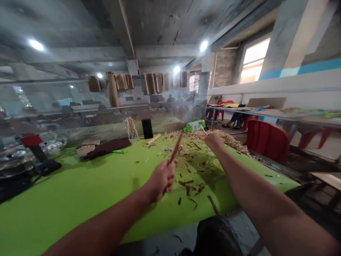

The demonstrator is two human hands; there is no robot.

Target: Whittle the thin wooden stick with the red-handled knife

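My left hand [162, 179] is closed around a brown wooden stick [176, 147], which points up and away over the green table [106, 185]. Farther off to the right, my right hand [214, 141] is closed too. A thin light sliver with a bit of red shows at its far side; most of whatever it grips is hidden. Dark bark-like shavings [188, 188] lie scattered below and between the hands. Pale curled wood shavings [229, 142] are heaped around and beyond my right hand.
A green plastic bottle [195, 125] lies at the back edge before a perforated metal screen [167, 103]. A pale wooden stick [153, 139], black block [147, 128] and dark brown sheet [109, 147] are on the table. A red chair [268, 140] stands right; a red-topped tool [37, 149] stands left.
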